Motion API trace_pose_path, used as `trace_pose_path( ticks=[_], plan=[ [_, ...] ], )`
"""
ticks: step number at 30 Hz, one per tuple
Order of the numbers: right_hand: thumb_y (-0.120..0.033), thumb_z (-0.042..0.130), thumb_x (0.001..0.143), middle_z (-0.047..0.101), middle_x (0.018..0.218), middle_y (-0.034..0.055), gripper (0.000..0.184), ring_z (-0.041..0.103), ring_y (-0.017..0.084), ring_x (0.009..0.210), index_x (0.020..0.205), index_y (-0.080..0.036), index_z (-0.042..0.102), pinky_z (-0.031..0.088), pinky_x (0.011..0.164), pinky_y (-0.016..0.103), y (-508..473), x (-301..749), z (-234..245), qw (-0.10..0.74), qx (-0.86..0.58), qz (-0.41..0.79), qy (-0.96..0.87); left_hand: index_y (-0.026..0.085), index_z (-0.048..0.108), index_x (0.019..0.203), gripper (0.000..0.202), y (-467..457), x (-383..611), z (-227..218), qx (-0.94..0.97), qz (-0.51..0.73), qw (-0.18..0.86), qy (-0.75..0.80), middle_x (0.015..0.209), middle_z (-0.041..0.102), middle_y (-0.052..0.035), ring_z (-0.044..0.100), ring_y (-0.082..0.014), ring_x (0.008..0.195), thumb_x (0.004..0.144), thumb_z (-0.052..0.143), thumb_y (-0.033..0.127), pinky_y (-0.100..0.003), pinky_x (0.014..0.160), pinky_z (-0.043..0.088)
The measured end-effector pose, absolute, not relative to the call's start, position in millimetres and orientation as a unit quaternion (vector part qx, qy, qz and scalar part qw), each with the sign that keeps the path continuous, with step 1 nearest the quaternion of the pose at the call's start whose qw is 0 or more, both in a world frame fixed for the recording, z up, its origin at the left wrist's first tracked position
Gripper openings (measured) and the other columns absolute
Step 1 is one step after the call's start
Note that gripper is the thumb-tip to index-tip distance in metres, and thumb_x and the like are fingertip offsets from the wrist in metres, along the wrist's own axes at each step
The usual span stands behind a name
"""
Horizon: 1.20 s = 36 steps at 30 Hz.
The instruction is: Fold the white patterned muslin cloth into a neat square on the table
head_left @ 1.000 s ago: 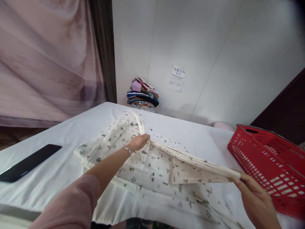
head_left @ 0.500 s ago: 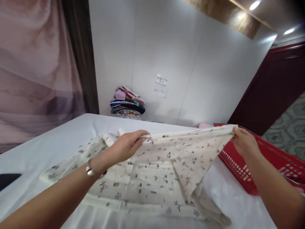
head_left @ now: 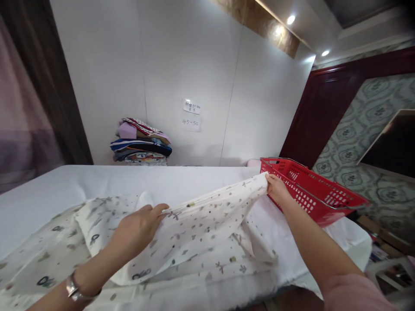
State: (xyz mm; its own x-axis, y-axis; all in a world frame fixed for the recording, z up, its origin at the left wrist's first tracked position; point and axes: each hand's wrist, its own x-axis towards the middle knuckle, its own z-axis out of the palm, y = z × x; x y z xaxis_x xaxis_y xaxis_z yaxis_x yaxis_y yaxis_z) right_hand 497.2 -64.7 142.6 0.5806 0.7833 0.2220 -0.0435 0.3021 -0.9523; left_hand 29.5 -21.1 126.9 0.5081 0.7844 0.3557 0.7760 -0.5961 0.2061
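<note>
A thin white fabric sheet [head_left: 201,233] with small printed plants and shapes lies across the table, its upper edge raised between my hands. My left hand [head_left: 142,229] pinches that edge near the middle of the view, thumb on top; a watch or bracelet is on the wrist. Farther right, my right hand [head_left: 275,188] grips a corner of the same cloth, close to the near side of the red basket. Between the two hands the cloth is gathered in a taut band. Its left part lies loose and wrinkled on the table.
A red plastic basket [head_left: 304,205] with metal handles stands on the right of the white-covered table [head_left: 106,179]. At the back left is a stack of folded clothes [head_left: 142,142]. Paper labels [head_left: 192,123] are stuck to the white wall. Boxes [head_left: 389,237] sit beyond the table at lower right.
The view has swung right, showing more of the basket and patterned wall. Both hands keep hold of the cloth; its band now slants more, with the left hand lower, and its left part has spread.
</note>
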Motion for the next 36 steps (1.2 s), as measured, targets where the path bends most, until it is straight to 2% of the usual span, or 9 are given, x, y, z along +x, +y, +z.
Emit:
trace_pose_path(
  ticks=[3, 8, 17, 22, 26, 28, 31, 33, 36],
  plan=[
    [-0.045, 0.081, 0.047, 0.058, 0.056, -0.0032, 0.04, 0.054, 0.013, 0.057, 0.062, -0.019, 0.056, 0.042, 0.056, 0.025, -65.2, 496.9, 133.9, 0.713, -0.533, 0.285, -0.355, 0.026, 0.062, 0.093, 0.034, -16.2, 28.7, 120.0, 0.88, 0.253, 0.022, 0.401, 0.093, 0.067, -0.0068, 0.061, -0.0247, 0.088, 0.084, 0.033, 0.042, -0.038, 0.085, 0.045],
    [-0.046, 0.081, 0.044, 0.056, 0.054, -0.0046, 0.041, 0.048, 0.01, 0.053, 0.061, -0.018, 0.056, 0.039, 0.053, 0.023, -69.7, 493.8, 121.7, 0.711, -0.544, 0.286, -0.34, 0.027, 0.057, 0.096, 0.035, -17.4, 25.4, 96.3, 0.837, 0.235, 0.193, 0.454, 0.088, 0.069, 0.0012, 0.064, -0.018, 0.078, 0.088, 0.03, 0.047, -0.026, 0.069, 0.049],
    [-0.047, 0.079, 0.046, 0.049, 0.051, -0.0065, 0.04, 0.042, 0.009, 0.051, 0.058, -0.018, 0.054, 0.034, 0.049, 0.021, -69.8, 486.1, 105.5, 0.722, -0.55, 0.263, -0.327, 0.028, 0.057, 0.093, 0.034, -34.6, 25.5, 78.0, 0.826, 0.238, 0.19, 0.475, 0.083, 0.07, 0.0039, 0.066, -0.017, 0.074, 0.088, 0.03, 0.047, -0.024, 0.067, 0.049],
    [-0.048, 0.072, 0.05, 0.05, 0.053, -0.0054, 0.036, 0.042, 0.01, 0.053, 0.06, -0.018, 0.055, 0.034, 0.051, 0.023, -69.8, 495.8, 99.0, 0.681, -0.612, 0.207, -0.346, 0.028, 0.056, 0.1, 0.033, -42.4, 28.3, 83.9, 0.84, 0.226, 0.181, 0.46, 0.09, 0.07, 0.0027, 0.066, -0.0174, 0.076, 0.088, 0.032, 0.046, -0.026, 0.068, 0.049],
    [-0.048, 0.063, 0.059, 0.055, 0.063, -0.0019, 0.034, 0.048, 0.013, 0.06, 0.071, -0.017, 0.059, 0.037, 0.055, 0.025, -75.4, 495.8, 100.1, 0.605, -0.673, 0.118, -0.409, 0.023, 0.056, 0.094, 0.032, -65.7, 40.4, 93.4, 0.857, 0.208, 0.145, 0.448, 0.081, 0.069, -0.0009, 0.065, -0.0182, 0.075, 0.092, 0.029, 0.04, -0.028, 0.068, 0.048],
    [-0.045, 0.06, 0.065, 0.057, 0.069, -0.0014, 0.036, 0.049, 0.014, 0.061, 0.088, -0.018, 0.062, 0.037, 0.055, 0.025, -79.0, 475.7, 102.7, 0.538, -0.683, 0.114, -0.481, 0.021, 0.056, 0.089, 0.031, -79.8, 52.0, 98.3, 0.87, 0.193, 0.123, 0.436, 0.079, 0.067, -0.0024, 0.065, -0.018, 0.074, 0.093, 0.028, 0.035, -0.027, 0.066, 0.047],
    [-0.04, 0.055, 0.075, 0.051, 0.059, -0.0049, 0.039, 0.043, 0.012, 0.051, 0.109, -0.02, 0.06, 0.034, 0.049, 0.024, -95.2, 410.3, 107.7, 0.377, -0.65, 0.224, -0.62, 0.019, 0.053, 0.081, 0.029, -96.2, 73.2, 103.1, 0.912, 0.159, 0.068, 0.372, 0.074, 0.065, -0.003, 0.063, -0.0164, 0.066, 0.093, 0.028, 0.029, -0.025, 0.059, 0.045],
    [-0.036, 0.055, 0.077, 0.055, 0.063, -0.0038, 0.043, 0.048, 0.013, 0.055, 0.117, -0.022, 0.057, 0.039, 0.054, 0.024, -111.0, 355.4, 109.7, 0.272, -0.585, 0.32, -0.693, 0.018, 0.052, 0.083, 0.023, -102.1, 85.8, 104.1, 0.931, 0.148, 0.029, 0.333, 0.074, 0.064, -0.0033, 0.062, -0.0159, 0.063, 0.092, 0.031, 0.024, -0.025, 0.055, 0.044],
    [-0.033, 0.055, 0.077, 0.062, 0.075, 0.0, 0.042, 0.056, 0.018, 0.071, 0.117, -0.02, 0.058, 0.045, 0.07, 0.028, -125.2, 291.1, 108.2, 0.23, -0.496, 0.404, -0.733, 0.016, 0.051, 0.089, 0.014, -104.4, 97.0, 103.8, 0.937, 0.156, 0.002, 0.313, 0.074, 0.064, -0.0039, 0.062, -0.0173, 0.064, 0.088, 0.04, 0.024, -0.026, 0.053, 0.043]
  ],
)
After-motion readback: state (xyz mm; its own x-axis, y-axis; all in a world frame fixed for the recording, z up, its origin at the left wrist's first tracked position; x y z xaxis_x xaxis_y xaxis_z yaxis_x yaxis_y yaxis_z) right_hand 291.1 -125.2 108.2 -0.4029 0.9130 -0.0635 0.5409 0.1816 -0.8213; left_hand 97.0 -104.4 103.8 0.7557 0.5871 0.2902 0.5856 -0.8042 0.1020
